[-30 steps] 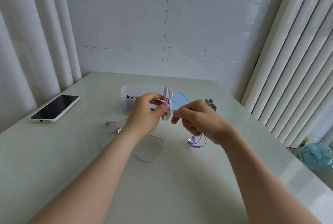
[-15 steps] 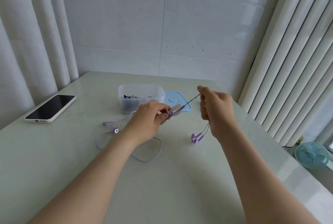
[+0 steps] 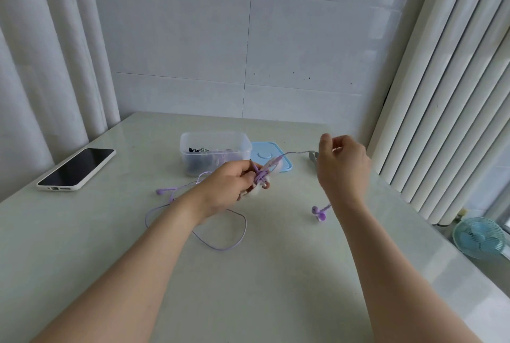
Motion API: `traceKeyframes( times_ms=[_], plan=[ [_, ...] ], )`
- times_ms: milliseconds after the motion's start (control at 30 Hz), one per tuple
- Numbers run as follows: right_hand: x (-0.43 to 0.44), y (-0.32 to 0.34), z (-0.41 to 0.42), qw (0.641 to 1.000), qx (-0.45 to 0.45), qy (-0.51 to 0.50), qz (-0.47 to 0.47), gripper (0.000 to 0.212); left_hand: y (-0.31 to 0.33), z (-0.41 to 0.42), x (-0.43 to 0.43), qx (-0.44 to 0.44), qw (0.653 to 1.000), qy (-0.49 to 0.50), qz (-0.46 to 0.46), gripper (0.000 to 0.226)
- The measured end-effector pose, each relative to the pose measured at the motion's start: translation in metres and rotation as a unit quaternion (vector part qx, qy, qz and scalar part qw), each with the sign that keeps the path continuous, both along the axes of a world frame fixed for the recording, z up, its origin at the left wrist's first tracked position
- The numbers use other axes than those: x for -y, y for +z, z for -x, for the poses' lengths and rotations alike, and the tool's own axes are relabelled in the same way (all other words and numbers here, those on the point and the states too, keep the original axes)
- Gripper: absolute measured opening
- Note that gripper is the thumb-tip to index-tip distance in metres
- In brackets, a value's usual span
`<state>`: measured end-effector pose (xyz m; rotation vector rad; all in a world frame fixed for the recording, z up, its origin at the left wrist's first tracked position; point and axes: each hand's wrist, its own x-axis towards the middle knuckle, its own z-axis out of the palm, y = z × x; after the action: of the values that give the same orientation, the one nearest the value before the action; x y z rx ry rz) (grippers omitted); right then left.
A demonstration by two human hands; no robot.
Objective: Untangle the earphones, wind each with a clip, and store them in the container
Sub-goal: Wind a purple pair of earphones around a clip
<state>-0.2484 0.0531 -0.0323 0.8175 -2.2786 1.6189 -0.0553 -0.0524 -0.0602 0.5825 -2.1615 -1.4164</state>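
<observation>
My left hand (image 3: 230,186) grips a white winder clip (image 3: 259,186) with purple cord wrapped round its middle. From the clip a taut stretch of the purple earphone cable (image 3: 292,153) runs right to my right hand (image 3: 342,166), which pinches it above the table. Two purple earbuds (image 3: 318,212) dangle below my right wrist. A second purple earphone (image 3: 220,243) lies in loose loops on the table under my left forearm. The clear plastic container (image 3: 215,146) stands behind my hands with dark earphones inside.
The container's blue lid (image 3: 269,155) lies flat to its right. A grey clip (image 3: 313,156) sits partly hidden behind my right hand. A phone in a white case (image 3: 77,169) lies at the table's left. A small blue fan (image 3: 480,236) stands on the floor, right.
My right hand has swung out to the right, pulling the cable taut from the clip. The clip in my left hand has tipped over from upright, and more cord sits on it.
</observation>
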Motion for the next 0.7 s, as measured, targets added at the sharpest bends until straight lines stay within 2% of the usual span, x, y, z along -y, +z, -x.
traceKeyframes(
  times_ms=[100,167,200,267,300,333,433,567,700],
  plan=[
    [0.002,-0.017,0.004,0.973,-0.119,-0.017,-0.199,0.037,0.001,0.000,-0.001,-0.016,0.998,-0.030,-0.059,0.024],
    [0.003,-0.020,-0.002,0.949,-0.139,-0.021,-0.281,0.016,0.001,0.000,0.001,-0.032,0.995,-0.032,-0.087,0.019],
    [0.002,-0.018,-0.005,0.951,-0.135,-0.001,-0.278,0.010,0.002,-0.001,0.002,-0.038,0.994,-0.030,-0.095,0.023],
    [0.002,-0.010,-0.013,0.976,-0.107,0.064,-0.180,0.048,0.002,-0.002,0.005,-0.048,0.993,-0.022,-0.105,0.023],
    [0.003,-0.007,-0.017,0.985,-0.088,0.095,-0.111,0.062,0.002,-0.002,0.006,-0.051,0.993,-0.018,-0.109,0.022],
    [0.002,-0.004,-0.023,0.988,-0.077,0.126,-0.053,0.065,0.003,-0.003,0.006,-0.052,0.992,-0.013,-0.113,0.023],
    [0.004,-0.001,-0.034,0.970,-0.026,0.240,0.040,0.051,0.004,-0.003,0.004,-0.046,0.992,-0.003,-0.121,0.020],
    [0.006,-0.008,-0.035,0.957,-0.001,0.289,0.010,0.031,0.005,-0.003,0.003,-0.062,0.987,-0.005,-0.145,0.027],
    [0.009,-0.009,-0.031,0.951,-0.048,0.303,-0.045,0.025,0.012,-0.005,-0.001,-0.122,0.968,-0.020,-0.219,0.029]
  ],
)
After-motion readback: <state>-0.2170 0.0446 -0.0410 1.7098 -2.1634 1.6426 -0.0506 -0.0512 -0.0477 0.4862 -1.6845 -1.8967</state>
